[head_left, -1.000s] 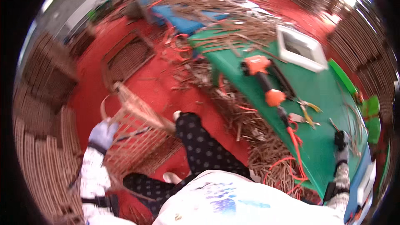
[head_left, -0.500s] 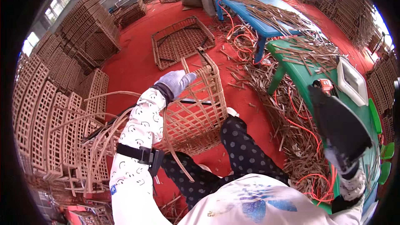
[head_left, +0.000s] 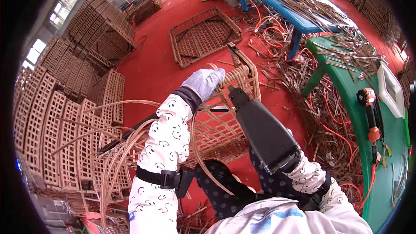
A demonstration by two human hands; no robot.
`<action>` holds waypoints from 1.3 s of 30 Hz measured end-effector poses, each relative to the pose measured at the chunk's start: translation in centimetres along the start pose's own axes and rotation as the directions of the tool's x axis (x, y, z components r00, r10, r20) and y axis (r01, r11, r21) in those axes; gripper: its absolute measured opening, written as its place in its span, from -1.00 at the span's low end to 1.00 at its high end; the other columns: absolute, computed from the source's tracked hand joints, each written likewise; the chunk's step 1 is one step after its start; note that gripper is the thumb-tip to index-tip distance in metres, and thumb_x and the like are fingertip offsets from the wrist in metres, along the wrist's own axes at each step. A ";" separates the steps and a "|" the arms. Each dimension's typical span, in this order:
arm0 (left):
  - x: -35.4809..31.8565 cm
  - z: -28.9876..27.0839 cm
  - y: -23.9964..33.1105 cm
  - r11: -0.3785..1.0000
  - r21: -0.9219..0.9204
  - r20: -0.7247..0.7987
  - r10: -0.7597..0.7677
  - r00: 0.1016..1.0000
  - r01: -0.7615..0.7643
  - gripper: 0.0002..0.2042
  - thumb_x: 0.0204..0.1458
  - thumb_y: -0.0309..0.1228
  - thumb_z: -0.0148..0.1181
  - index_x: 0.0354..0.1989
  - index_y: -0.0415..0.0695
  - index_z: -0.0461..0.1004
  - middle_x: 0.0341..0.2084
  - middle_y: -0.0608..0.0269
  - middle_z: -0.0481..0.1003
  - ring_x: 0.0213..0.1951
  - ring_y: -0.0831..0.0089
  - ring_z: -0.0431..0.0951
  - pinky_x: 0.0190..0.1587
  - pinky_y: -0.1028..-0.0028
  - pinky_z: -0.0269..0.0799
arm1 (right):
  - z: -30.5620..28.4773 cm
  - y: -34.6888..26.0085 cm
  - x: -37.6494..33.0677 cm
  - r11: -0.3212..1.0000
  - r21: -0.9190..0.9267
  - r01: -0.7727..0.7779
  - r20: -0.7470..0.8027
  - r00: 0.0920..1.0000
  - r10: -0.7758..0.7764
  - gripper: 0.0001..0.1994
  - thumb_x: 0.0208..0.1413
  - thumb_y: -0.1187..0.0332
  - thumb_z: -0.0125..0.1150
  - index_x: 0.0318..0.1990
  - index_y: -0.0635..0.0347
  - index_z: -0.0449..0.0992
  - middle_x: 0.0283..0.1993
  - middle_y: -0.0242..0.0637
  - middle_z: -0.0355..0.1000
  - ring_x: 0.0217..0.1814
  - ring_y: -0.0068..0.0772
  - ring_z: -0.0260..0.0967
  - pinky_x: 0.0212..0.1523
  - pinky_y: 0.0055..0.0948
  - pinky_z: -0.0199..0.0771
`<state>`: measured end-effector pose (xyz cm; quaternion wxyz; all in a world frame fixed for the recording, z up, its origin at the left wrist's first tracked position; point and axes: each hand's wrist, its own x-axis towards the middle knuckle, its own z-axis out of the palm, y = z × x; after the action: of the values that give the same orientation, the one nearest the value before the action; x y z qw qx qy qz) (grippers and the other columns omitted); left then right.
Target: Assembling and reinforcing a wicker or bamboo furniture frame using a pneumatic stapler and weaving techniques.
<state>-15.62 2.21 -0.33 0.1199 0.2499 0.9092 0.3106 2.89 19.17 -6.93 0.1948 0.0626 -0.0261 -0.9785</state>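
Evidently, woven basket point(head_left: 223, 125): stood in the near middle, just right of the left forearm point(head_left: 162, 147); looked unfinished, being loose-ended at left.
Left hand point(head_left: 203, 82): gloved in pale lavender; closed on the basket's far rim, beside the coiled wrapping point(head_left: 237, 77).
Right hand: hidden behind the black tool point(head_left: 268, 136); could not tell whether wide or closed.
Black tool: slanted from near right toward the wrapping, narrow end foremost; not confirmed as touching.
Loose canes point(head_left: 125, 145): curved out to the left and near; judged springy, likely to snag on sleeves.
Basket weight: judged light for its bulk, owing to the open lattice.
Rim and right corner point(head_left: 253, 78): judged stiffest, being thick and multi-stranded.
Lattice side: judged thinner and more yielding; likely to twist if squeezed in mid-panel.
Cane surface: looked dry; judged not slippery under a glove.
Cane fragility: judged moderate; apt to split if bent sharply.
Best hold: judged to be the wrapped rim, close to the right corner, clear of loose canes.
Surroundings: included lattice stacks point(head_left: 56, 143) at left, a shallow tray-like basket point(head_left: 175, 47) at far middle, and an orange-and-black power tool point(head_left: 371, 115) on the green table point(head_left: 385, 190) at right.
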 end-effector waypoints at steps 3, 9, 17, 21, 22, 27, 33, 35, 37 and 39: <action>0.2 -0.3 0.1 1.000 0.016 0.009 -0.008 1.000 0.007 -0.49 0.05 0.01 -0.18 -0.52 -0.28 0.39 -0.72 0.17 0.30 -0.58 0.39 0.29 -0.42 0.38 0.22 | -0.3 0.2 1.2 0.995 0.090 -0.052 0.071 0.996 0.046 -0.54 0.15 0.06 -0.30 0.02 0.21 0.30 -0.16 -0.08 0.41 -0.20 -0.22 0.41 -0.10 -0.24 0.36; 0.2 -0.2 0.3 0.998 0.042 0.038 -0.053 0.998 0.052 -0.49 0.04 0.02 -0.21 -0.42 -0.24 0.45 -0.58 0.00 0.43 -0.43 0.12 0.42 -0.30 0.29 0.25 | 0.1 0.8 1.6 0.957 -0.254 0.144 0.182 0.978 -0.099 -0.66 0.18 0.24 -0.22 0.05 0.16 0.22 -0.10 -0.27 0.35 -0.16 -0.43 0.36 -0.17 -0.46 0.40; -1.0 -0.8 0.9 0.995 0.041 0.014 -0.093 0.996 0.093 -0.48 0.03 0.03 -0.23 -0.43 -0.24 0.44 -0.59 0.01 0.42 -0.43 0.14 0.43 -0.30 0.29 0.25 | 0.1 1.9 2.0 0.976 -0.191 0.106 0.154 0.985 -0.077 -0.66 0.15 0.27 -0.20 0.06 0.17 0.21 -0.10 -0.22 0.36 -0.17 -0.37 0.39 -0.19 -0.36 0.44; -0.5 -0.3 0.5 0.996 0.038 0.048 -0.081 0.996 0.079 -0.52 0.08 -0.04 -0.19 -0.43 -0.29 0.42 -0.59 0.13 0.43 -0.45 0.35 0.40 -0.29 0.40 0.27 | -0.4 1.6 2.1 0.988 -0.122 0.098 0.087 0.992 -0.088 -0.67 0.13 0.30 -0.18 0.03 0.17 0.23 -0.12 -0.18 0.37 -0.19 -0.33 0.41 -0.21 -0.33 0.46; -0.4 -0.1 0.1 0.996 0.037 0.046 -0.081 0.996 0.079 -0.52 0.08 -0.04 -0.19 -0.43 -0.29 0.42 -0.59 0.13 0.43 -0.45 0.35 0.40 -0.29 0.40 0.27 | -0.6 1.6 2.2 0.987 -0.127 0.098 0.051 0.994 -0.092 -0.68 0.13 0.30 -0.17 0.02 0.17 0.24 -0.13 -0.18 0.38 -0.20 -0.32 0.41 -0.22 -0.34 0.47; 0.9 1.6 -0.4 0.999 0.036 0.026 -0.027 0.999 0.026 -0.52 0.08 -0.05 -0.20 -0.39 -0.30 0.43 -0.55 0.11 0.45 -0.42 0.35 0.42 -0.27 0.40 0.27 | -1.8 1.2 1.8 0.681 -0.649 0.339 0.121 0.930 -0.347 -0.72 0.14 0.31 -0.17 -0.03 0.17 0.28 -0.17 -0.19 0.40 -0.23 -0.31 0.42 -0.25 -0.35 0.48; -0.8 0.8 0.6 0.995 0.076 -0.015 -0.065 0.998 0.066 -0.46 0.04 0.06 -0.29 -0.35 -0.20 0.44 -0.42 -0.07 0.45 -0.23 0.00 0.40 -0.18 0.21 0.24 | -1.9 1.7 1.1 0.357 -0.858 0.369 0.272 0.916 -0.293 -0.65 0.10 0.39 -0.16 0.06 0.25 0.22 -0.09 -0.20 0.35 -0.13 -0.43 0.35 -0.07 -0.43 0.33; -1.2 0.7 1.0 0.989 0.111 -0.013 -0.096 0.995 0.097 -0.46 0.05 0.06 -0.31 -0.35 -0.18 0.45 -0.42 -0.06 0.45 -0.24 0.00 0.40 -0.18 0.20 0.25 | -1.5 1.8 1.0 0.096 -0.938 0.332 0.289 0.905 -0.313 -0.64 0.11 0.36 -0.15 0.06 0.25 0.22 -0.10 -0.20 0.35 -0.13 -0.42 0.35 -0.06 -0.42 0.32; -2.0 0.2 1.5 0.980 0.149 -0.021 -0.128 0.992 0.130 -0.46 0.05 0.07 -0.32 -0.36 -0.16 0.46 -0.42 -0.04 0.46 -0.24 0.00 0.40 -0.18 0.19 0.25 | -1.4 2.2 1.5 0.944 -0.291 0.155 -0.048 0.983 -0.176 -0.72 0.15 0.29 -0.17 -0.04 0.18 0.30 -0.22 -0.18 0.42 -0.33 -0.34 0.45 -0.33 -0.37 0.50; -2.0 0.6 1.5 0.976 0.162 -0.021 -0.147 0.989 0.149 -0.46 0.05 0.07 -0.35 -0.37 -0.13 0.47 -0.44 -0.01 0.47 -0.26 0.01 0.41 -0.19 0.18 0.25 | -1.6 2.1 1.4 0.959 -0.236 0.154 -0.053 0.984 -0.171 -0.72 0.15 0.29 -0.17 -0.04 0.18 0.30 -0.21 -0.19 0.42 -0.33 -0.35 0.45 -0.33 -0.38 0.50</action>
<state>-13.15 2.50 0.25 0.1178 0.1892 0.9481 0.2266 2.59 16.68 -8.53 0.1205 0.0769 0.1004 -0.9846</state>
